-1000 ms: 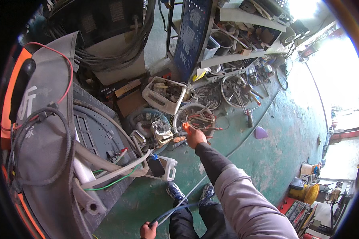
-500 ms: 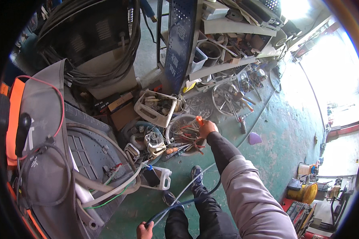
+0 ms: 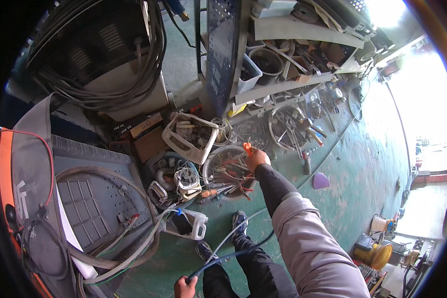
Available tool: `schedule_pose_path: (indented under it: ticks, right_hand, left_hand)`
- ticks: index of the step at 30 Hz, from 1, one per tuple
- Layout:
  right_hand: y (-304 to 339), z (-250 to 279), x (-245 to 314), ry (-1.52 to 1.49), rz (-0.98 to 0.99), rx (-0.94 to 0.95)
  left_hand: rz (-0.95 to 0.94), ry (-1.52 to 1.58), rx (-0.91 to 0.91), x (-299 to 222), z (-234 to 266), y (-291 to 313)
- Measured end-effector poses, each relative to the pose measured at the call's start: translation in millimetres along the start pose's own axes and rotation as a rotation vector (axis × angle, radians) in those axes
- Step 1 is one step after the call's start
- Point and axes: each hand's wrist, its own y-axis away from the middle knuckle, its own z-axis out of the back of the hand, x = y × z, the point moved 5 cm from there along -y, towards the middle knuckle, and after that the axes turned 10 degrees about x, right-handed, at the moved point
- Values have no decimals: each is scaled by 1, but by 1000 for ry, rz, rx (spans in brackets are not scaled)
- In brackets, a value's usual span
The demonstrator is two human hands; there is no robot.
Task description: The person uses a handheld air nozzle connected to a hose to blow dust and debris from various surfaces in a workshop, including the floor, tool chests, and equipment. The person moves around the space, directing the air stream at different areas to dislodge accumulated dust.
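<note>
Head view: orange handle (image 3: pixel 247 147) in right fingers (image 3: pixel 254 156), partly beyond them.

The handle (image 3: pixel 247 147) at centre is orange, the hose (image 3: pixel 198 271) at bottom centre dark blue, the floor (image 3: pixel 352 208) green (mottled with paler patches); the drum (image 3: pixel 381 257), blurred at lower right, seems yellow.
</note>
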Motion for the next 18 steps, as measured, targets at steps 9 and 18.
schedule_pose_path:
  ticks: [9,18]
  right_hand:
    - [-33,0,-26,158,-91,171]
    - [9,19,-32,-52,-176,41]
  left_hand:
    - [20,-12,-17,-35,-9,-6]
    - [-18,-36,-63,-31,1,2]
